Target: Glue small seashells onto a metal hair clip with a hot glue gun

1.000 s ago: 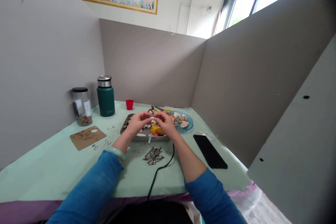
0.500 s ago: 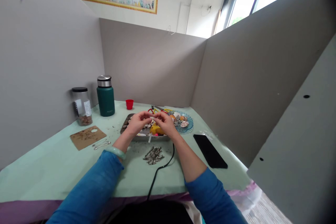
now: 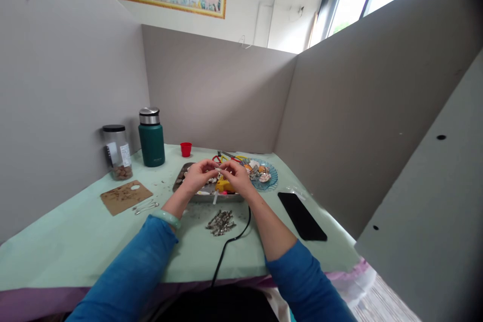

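My left hand and my right hand meet fingertip to fingertip over a metal tray. Both are pinched on something small and pale between them, too small to make out. Beneath them in the tray lie a yellow glue gun with a pale nozzle and several small pieces. Nearer to me, a pile of small metal clips rests on the green cloth. A blue glass plate with shell-like and orange pieces stands just right of my right hand.
Pliers lie behind the tray, near a red cup. At left are a green bottle, a jar, brown card and large pins. A black cable runs frontward; a black phone-like slab lies right.
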{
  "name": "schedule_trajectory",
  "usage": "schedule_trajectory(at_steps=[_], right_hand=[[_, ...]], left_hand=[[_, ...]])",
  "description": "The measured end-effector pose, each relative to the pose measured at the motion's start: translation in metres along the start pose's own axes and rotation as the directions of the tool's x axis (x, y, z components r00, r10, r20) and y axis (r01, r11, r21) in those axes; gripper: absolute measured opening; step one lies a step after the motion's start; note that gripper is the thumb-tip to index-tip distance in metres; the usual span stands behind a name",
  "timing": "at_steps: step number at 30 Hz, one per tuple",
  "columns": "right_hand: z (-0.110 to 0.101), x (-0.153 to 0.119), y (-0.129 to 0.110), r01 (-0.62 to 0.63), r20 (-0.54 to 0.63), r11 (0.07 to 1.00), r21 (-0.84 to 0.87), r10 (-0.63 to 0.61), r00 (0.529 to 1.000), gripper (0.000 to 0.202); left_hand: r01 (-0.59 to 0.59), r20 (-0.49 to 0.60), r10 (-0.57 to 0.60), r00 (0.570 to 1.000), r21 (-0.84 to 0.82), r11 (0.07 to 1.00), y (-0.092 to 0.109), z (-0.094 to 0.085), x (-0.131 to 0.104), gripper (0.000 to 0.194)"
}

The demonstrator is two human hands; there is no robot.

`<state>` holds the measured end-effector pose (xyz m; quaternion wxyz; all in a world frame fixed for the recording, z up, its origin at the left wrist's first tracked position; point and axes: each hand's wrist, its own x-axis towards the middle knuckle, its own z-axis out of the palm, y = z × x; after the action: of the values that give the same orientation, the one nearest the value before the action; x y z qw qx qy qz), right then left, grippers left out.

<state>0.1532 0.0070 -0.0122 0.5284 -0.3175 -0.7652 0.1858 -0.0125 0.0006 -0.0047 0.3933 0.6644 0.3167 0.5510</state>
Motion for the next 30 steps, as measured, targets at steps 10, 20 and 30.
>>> schedule_trajectory(at_steps=[10,20,30], right_hand=[[0.001,-0.001,0.002,0.034,-0.003,0.999,-0.02,-0.034,0.999,0.01],[0.003,-0.001,0.003,0.077,-0.003,0.995,-0.057,-0.078,0.997,0.01],[0.001,-0.002,-0.002,0.133,0.008,0.982,-0.134,-0.133,0.991,0.007]], left_hand=[[-0.024,-0.017,0.025,1.0,0.049,0.999,-0.005,-0.001,0.002,0.028],[-0.095,0.005,0.095,0.995,0.096,0.991,-0.006,-0.001,0.002,0.025],[-0.176,0.023,0.175,0.984,0.206,0.963,-0.016,-0.003,0.004,0.018]])
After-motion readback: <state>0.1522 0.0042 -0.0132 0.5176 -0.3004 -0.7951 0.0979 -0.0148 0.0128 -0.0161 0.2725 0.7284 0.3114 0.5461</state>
